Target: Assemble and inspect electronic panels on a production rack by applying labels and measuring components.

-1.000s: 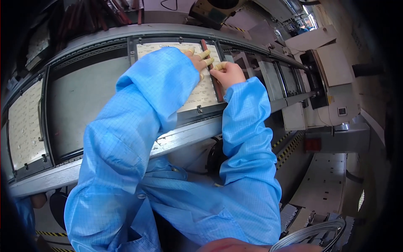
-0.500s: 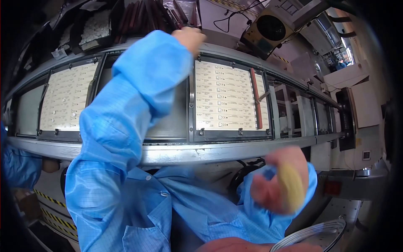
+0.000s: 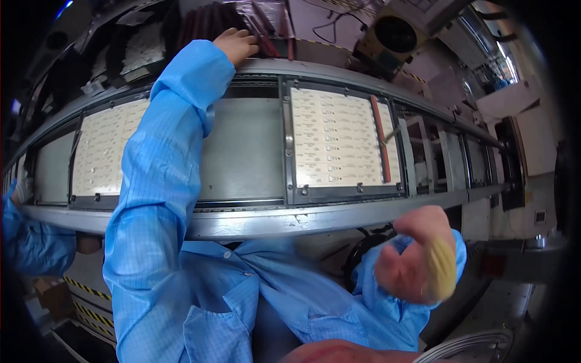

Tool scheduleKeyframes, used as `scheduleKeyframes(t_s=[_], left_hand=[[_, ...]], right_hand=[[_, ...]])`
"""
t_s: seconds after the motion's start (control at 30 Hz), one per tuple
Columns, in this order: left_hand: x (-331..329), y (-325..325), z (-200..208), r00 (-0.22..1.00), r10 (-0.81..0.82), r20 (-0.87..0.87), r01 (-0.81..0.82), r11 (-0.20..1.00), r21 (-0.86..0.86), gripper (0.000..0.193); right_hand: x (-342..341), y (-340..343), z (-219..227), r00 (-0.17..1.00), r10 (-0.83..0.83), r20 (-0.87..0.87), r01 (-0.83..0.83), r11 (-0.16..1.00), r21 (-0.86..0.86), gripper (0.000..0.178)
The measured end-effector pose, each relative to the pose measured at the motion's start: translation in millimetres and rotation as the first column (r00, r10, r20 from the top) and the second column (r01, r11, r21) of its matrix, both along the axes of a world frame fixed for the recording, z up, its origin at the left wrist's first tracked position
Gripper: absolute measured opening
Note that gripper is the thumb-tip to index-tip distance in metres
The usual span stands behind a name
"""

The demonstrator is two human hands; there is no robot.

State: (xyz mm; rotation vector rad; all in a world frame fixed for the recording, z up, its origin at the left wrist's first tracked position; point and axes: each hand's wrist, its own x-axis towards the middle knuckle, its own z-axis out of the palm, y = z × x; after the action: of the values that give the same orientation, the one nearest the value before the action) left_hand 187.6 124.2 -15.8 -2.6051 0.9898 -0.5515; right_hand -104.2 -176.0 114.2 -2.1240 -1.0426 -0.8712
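bright midframe, dim edges | sheen on metal rail | right grip blurred | fisheye bowing

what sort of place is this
Most likely a factory assembly line: framed pale panels sit along a metal-railed, conveyor-like track, dark red bars are heaped beyond it, and the person wears a blue work coat.

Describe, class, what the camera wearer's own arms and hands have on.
Loose, wrinkled light-blue sleeves cover both arms; fine dark lines show on the left one. The right hand, blurred, has a yellow covering; whether the left hand wears any is unclear.
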Motion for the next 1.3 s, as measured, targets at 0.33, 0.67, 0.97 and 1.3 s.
scheduleKeyframes(t_s=[0.33,0.67,0.97,1.3], left_hand=[[-89.0,10.8,127.7,0.997,0.081,0.021,0.032,-0.129,-0.991,0.018],[-147.5,-88.7,95.1,0.561,-0.66,-0.5,-0.695,-0.048,-0.717,0.017],[-109.9,-105.7,21.5,0.942,-0.014,-0.334,-0.312,0.322,-0.894,0.053],[-110.4,-103.3,9.8,0.737,0.208,-0.644,-0.556,0.727,-0.402,0.036]], right_hand=[[29.9,-10.2,-40.4,0.931,-0.088,-0.353,0.14,0.982,0.124,0.047],[37.9,17.9,-58.9,0.9,-0.335,-0.28,0.259,0.926,-0.275,0.041],[82.2,2.4,-105.7,0.757,-0.486,-0.437,0.394,0.873,-0.289,0.029],[100.3,0.9,-143.2,0.657,-0.575,-0.488,0.479,0.818,-0.32,0.023]])
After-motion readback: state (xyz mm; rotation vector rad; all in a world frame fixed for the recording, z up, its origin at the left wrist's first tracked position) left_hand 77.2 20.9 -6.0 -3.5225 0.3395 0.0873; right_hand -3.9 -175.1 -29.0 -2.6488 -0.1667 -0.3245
